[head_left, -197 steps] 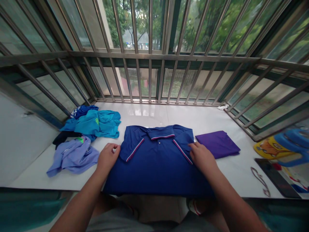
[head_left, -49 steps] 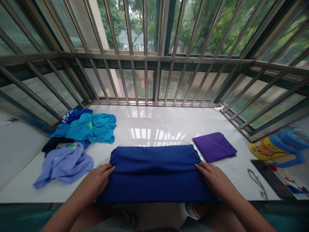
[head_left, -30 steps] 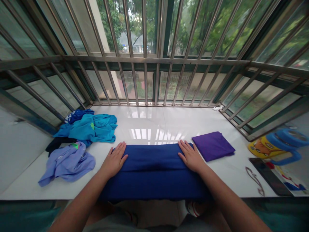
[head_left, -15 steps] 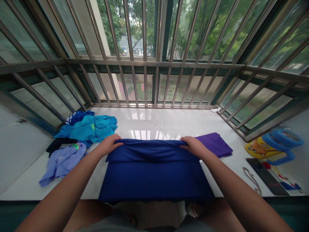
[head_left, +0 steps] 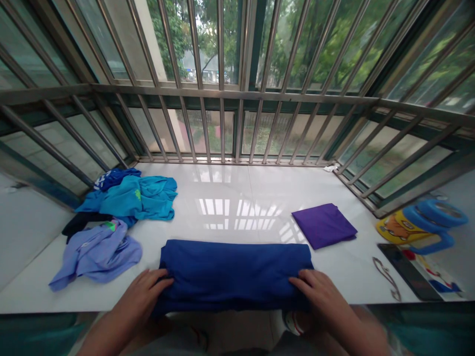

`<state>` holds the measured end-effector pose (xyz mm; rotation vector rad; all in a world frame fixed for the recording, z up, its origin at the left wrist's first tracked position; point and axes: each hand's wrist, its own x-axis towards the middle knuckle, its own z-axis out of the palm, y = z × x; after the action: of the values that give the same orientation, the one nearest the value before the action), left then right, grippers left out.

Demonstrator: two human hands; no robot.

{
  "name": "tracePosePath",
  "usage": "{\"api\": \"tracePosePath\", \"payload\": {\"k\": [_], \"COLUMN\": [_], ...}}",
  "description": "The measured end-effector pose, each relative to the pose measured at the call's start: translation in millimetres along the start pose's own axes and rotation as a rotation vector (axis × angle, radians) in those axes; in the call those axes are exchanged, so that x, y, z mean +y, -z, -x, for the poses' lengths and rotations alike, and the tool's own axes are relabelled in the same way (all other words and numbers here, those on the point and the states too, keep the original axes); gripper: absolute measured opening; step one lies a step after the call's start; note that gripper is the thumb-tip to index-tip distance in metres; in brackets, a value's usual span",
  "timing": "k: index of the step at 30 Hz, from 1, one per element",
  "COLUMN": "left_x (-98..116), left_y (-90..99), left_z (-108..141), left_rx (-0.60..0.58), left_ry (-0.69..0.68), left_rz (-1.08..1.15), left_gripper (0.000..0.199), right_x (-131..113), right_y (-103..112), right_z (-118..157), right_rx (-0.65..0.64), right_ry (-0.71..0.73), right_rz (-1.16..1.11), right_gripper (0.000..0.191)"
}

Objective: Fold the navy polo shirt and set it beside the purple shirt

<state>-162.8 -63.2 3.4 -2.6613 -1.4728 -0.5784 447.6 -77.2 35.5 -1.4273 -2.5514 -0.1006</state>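
Steel window bars [head_left: 222, 123] run along the far edge of a white tiled surface [head_left: 226, 190]. At the far left of the surface lies a loose heap of clothes: a crumpled lavender shirt [head_left: 97, 258] nearest the person, a black garment [head_left: 83, 217] partly beneath a teal shirt [head_left: 137, 199], and a dark blue garment [head_left: 117, 178] at the back.

Just right of the heap, the left hand [head_left: 141, 295] curls its fingers over the near left end of a folded navy polo shirt [head_left: 233, 274], which lies flat in a long band at the surface's near edge. The right hand [head_left: 321, 296] grips the near right end the same way, both hands closed on the cloth.

Beyond the right hand lies a folded purple garment [head_left: 323, 225]. Further right are a thin curled wire [head_left: 386, 278], a dark tablet [head_left: 408, 272], a yellow cartoon-printed item [head_left: 395, 227] and a blue ring-shaped object [head_left: 430, 222].
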Motion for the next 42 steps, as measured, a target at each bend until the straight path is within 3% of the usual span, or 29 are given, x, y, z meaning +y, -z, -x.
{"api": "tracePosePath", "payload": {"k": [2,4,8,12,15,21,25,29,31,33,36,39,42], "left_x": [8,15,43,78,85,54,36,22,11,-5,-29,-43,-45], "left_y": [-2.8,-1.0,-11.9,-47.8,-66.2,-66.0,-66.5,-57.5,-47.8,-38.4,-29.4,-26.0,-25.2], "left_z": [25,26,-21,-70,-90,-141,-180,-188,-182,-175,-174,-180,-182], "left_rx": [-0.06,-0.08,-0.048,-0.077,-0.113,-0.153,-0.152,0.076,0.191,0.18,0.051,0.02,0.038], "left_ry": [0.046,0.087,0.085,0.123,0.17,0.232,0.257,0.472,0.664,0.831,1.005,1.067,1.062], "left_rz": [-0.003,-0.015,-0.044,-0.102,-0.122,-0.042,0.048,0.033,-0.063,-0.096,0.174,0.444,0.585], "left_gripper": [0.052,0.054,0.049,0.058,0.06,0.058,0.056,0.052,0.059,0.068,0.055,0.035,0.04], "right_x": [-8,-13,-34,-63,-60,-17,-3,-3,1,12,41,73,95], "right_y": [-6,-6,-10,-35,-49,-45,-45,-38,-31,-25,-24,-28,-28], "right_z": [22,26,-12,-58,-83,-142,-179,-184,-176,-166,-158,-159,-161], "right_rx": [-0.035,-0.009,0.091,-0.06,-0.175,-0.235,-0.229,-0.145,-0.004,0.128,0.058,-0.102,-0.109], "right_ry": [-0.045,-0.078,-0.118,-0.105,-0.133,-0.139,-0.123,-0.145,-0.278,-0.523,-0.853,-0.916,-0.886], "right_rz": [0.002,0.022,0.034,-0.031,-0.077,-0.121,-0.126,-0.07,-0.018,0.048,0.062,-0.044,-0.103], "right_gripper": [0.082,0.082,0.061,0.066,0.066,0.063,0.064,0.058,0.052,0.05,0.053,0.041,0.036]}}
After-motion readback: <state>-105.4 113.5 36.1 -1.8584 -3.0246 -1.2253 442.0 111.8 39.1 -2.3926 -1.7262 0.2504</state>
